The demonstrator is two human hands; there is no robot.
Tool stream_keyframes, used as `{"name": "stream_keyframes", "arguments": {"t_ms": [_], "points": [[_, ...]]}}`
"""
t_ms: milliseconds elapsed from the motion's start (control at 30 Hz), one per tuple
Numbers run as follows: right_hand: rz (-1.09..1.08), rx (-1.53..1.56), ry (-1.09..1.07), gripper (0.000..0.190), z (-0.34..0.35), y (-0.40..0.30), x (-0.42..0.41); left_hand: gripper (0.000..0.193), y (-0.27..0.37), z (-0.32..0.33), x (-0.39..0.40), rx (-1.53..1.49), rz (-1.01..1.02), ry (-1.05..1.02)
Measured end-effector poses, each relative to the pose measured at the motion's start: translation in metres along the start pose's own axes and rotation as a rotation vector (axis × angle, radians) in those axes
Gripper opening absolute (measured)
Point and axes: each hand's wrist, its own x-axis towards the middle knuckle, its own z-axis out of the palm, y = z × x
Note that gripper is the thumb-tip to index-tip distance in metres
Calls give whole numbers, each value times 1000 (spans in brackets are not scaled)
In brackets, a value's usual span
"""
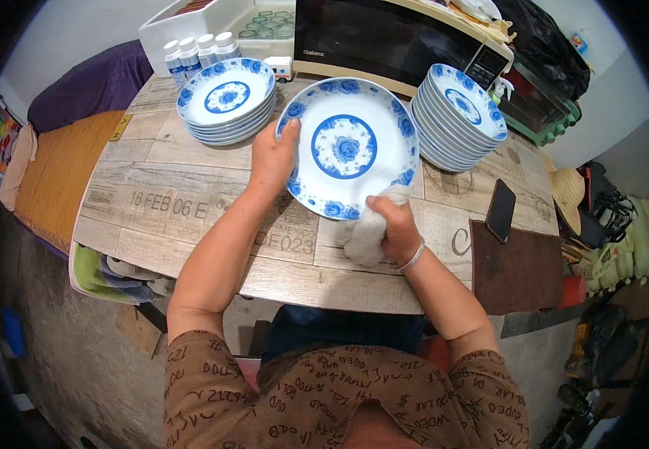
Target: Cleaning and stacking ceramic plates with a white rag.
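A white plate [397, 145] with blue roses is tilted up above the wood-patterned table [234, 236]. My left hand [275, 154] grips it by its left rim, thumb on the front face. At the lower right rim, my right hand [396, 224] clutches a pale, crumpled cloth [366, 238] against the plate. To the left stands a short stack of matching plates [232, 104]. A taller stack of the same pattern [456, 120] rises to the right, and its top plate leans at a slant.
Behind the plates stands a microwave oven [375, 47]. White bottles [206, 50], a toy van [279, 68] and a white foam box [175, 25] line the back left. At the right, a smartphone [501, 210] lies partly on a brown cloth [518, 269].
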Motion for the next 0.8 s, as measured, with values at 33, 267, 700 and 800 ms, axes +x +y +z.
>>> {"name": "stream_keyframes", "arguments": {"t_ms": [33, 267, 700, 800], "points": [[-19, -39, 7, 39, 3, 4, -1, 38, -1, -1, 0, -66, -5, 15], [-1, 4, -5, 39, 1, -2, -2, 26, 2, 6, -5, -234, -77, -35], [-7, 89, 44, 47, -5, -13, 0, 27, 10, 8, -11, -290, -182, -177], [-50, 6, -52, 51, -2, -5, 0, 27, 10, 11, -13, -369, -220, -135]]}}
